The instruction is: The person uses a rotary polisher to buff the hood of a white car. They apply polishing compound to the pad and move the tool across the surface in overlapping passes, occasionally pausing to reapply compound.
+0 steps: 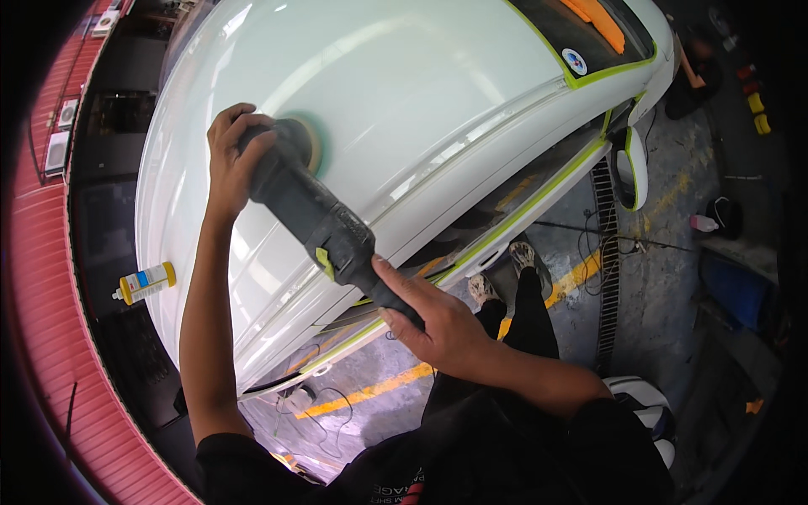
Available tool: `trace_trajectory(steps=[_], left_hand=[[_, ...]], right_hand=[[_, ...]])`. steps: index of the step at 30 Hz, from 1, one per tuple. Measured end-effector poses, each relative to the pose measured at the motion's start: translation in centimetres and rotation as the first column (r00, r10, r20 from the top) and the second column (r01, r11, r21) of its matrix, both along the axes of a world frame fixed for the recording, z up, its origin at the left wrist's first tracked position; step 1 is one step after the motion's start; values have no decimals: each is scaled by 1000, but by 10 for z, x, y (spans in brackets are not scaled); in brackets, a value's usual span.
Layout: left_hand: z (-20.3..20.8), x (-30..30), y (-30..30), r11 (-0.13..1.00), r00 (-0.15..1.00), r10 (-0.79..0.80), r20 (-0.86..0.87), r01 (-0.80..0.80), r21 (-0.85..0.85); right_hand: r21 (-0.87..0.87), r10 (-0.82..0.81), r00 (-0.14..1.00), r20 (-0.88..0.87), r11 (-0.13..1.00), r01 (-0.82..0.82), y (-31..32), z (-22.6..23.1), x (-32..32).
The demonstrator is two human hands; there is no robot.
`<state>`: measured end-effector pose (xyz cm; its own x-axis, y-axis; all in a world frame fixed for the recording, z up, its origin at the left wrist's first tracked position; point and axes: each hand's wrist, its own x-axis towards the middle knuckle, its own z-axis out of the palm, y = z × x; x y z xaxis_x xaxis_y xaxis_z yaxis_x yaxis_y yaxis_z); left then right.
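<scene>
A black electric polisher (pixel 307 210) lies across the edge of a white car's roof (pixel 404 93). Its round pad (pixel 313 145), green at the rim, rests against the paint. My left hand (pixel 236 156) is wrapped over the polisher's head, just beside the pad. With my right hand (pixel 433 324) I grip the rear of its body near the cord end. Green masking tape (pixel 547 194) lines the window edges of the car. Part of the pad is hidden under the machine's head.
A yellow bottle (pixel 147 283) lies on the roof's left edge. The white side mirror (pixel 629 168) juts out at the right. Cables (pixel 589 244) and a drain grate (pixel 606 278) cross the grey floor, where yellow lines run past my shoes (pixel 484 289).
</scene>
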<state>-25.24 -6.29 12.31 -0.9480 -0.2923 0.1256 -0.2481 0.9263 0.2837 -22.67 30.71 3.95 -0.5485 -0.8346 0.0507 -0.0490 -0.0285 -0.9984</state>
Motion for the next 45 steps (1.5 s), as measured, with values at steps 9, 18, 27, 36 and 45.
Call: trace_trajectory(steps=[9,18,27,36,45], left_hand=[[-43,-169,54,842,903,-428,38,413,-348],[-74,-318,37,529,669,-738,87,654,-541],[-37,-228,-27,633,767,-633,107,592,-499],[-5,-90,-61,943,964,-261,-40,246,-224],[-47,-233,-37,783,888,-455,68,436,-445]], right_hand=[[-32,-273,962,11,961,273,55,-20,-92],[112,-346,862,370,938,328,48,-7,-161],[-15,-254,960,115,966,257,0,-7,-142],[78,-5,993,-121,997,15,-32,-1,-116],[60,-259,963,-78,963,264,0,-7,-173]])
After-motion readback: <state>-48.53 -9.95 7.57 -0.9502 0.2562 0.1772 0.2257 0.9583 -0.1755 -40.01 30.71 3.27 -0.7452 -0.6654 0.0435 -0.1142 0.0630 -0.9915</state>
